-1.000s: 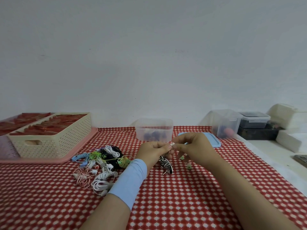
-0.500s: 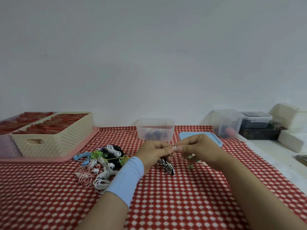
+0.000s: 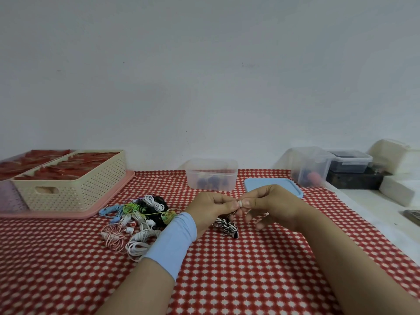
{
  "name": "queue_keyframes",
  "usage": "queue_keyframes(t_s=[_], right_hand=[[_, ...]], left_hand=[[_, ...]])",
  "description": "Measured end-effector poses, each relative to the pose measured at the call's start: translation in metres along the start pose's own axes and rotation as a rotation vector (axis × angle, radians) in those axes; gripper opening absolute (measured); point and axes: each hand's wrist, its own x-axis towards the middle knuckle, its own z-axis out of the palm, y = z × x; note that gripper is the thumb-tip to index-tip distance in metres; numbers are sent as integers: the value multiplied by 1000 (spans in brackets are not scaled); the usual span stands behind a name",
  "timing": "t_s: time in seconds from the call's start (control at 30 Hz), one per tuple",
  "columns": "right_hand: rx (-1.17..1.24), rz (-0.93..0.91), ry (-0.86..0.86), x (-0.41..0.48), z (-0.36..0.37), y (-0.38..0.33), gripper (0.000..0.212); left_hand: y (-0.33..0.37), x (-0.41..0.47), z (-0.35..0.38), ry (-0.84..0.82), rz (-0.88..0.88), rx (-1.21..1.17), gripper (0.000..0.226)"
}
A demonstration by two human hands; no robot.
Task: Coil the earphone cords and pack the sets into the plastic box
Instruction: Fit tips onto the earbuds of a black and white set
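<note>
bare surface (image 3: 250, 280) along the near edge, earphone pile (image 3: 138, 214) left of middle, basket (image 3: 75, 189) hogging far left corner, plastic box (image 3: 211, 176) and lid (image 3: 273, 185) at far edge

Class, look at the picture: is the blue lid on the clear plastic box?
No, the blue lid lies flat on the tablecloth beside the open plastic box.

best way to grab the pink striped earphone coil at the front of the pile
Probably pinch the pink striped coil across its loops from above, at its near left side. It lies flat on the tablecloth, and that side is free; white cords crowd its right.
</note>
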Motion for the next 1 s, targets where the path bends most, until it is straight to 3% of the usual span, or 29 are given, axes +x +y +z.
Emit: queue_keyframes(t_s=[0.2,0.57,0.7,1.0], right_hand=[[4,57,-1,6,0,4,13],[30,-3,5,10,4,10,11],[33,-71,112,9,9,6,10],[-149,-190,185,8,10,3,9]], left_hand=[[0,3,-5,8,-3,180,10],[-1,1,-5,2,-23,74,11],[-4,6,-3,94,-37,7,8],[-5,6,2,141,-94,-120,11]])
